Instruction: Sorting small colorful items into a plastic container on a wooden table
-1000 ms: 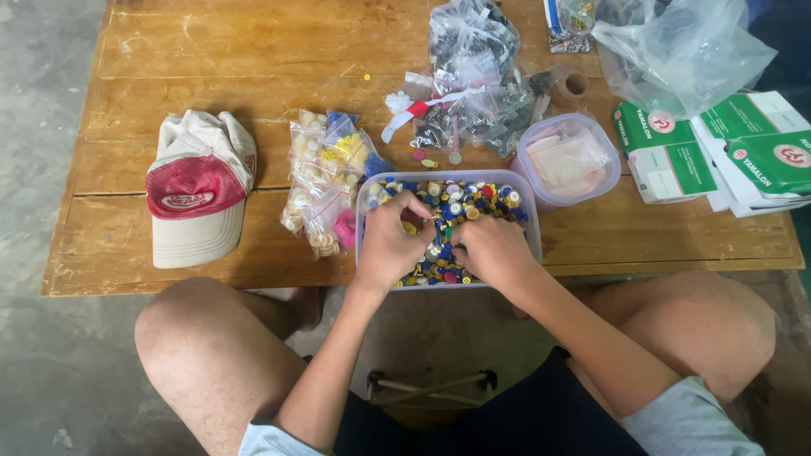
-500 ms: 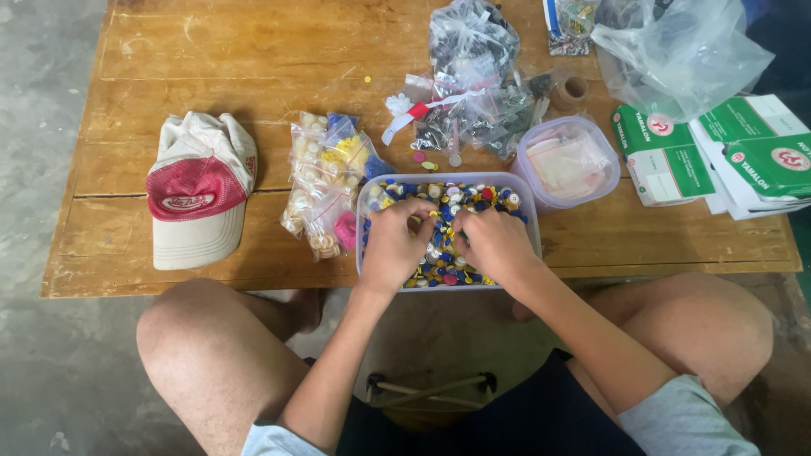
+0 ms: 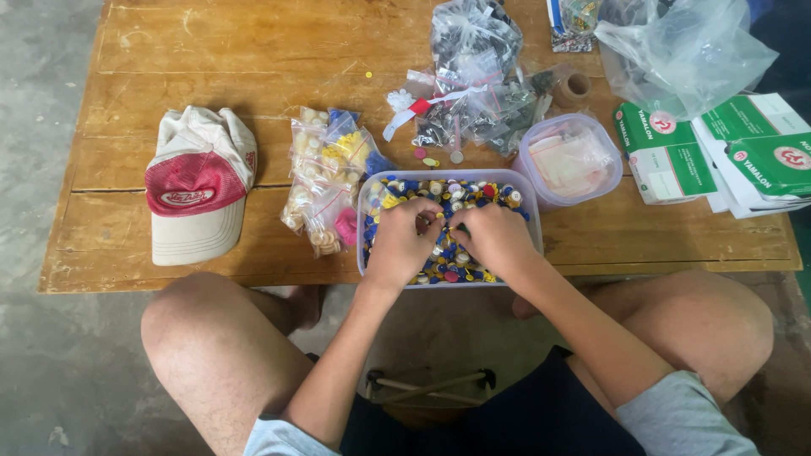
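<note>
In clear tub (image 3: pixel 368 196): left hand (image 3: pixel 402 243), right hand (image 3: pixel 495 238) cover buttons (image 3: pixel 439 190); grip indiscernible

Green-and-white flat cardboard cartons (image 3: pixel 726 160) stacked at table's right edge, clear plastic bags of small yellow and cream parts (image 3: pixel 325 173) left of tub, red oval cap badge (image 3: pixel 187 198)

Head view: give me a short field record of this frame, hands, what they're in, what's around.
surface: low wooden plank table
left hand: in the clear rectangular plastic tub, fingers among small multicoloured round pieces
right hand: in the same tub, fingertips close to the left hand's
grasp: cannot tell for either hand
left of tub: small clear bags of yellowish and pink pieces; red and cream cap
right of tub: round lidded clear container; green and white cartons
behind tub: clear bags of dark parts
</note>
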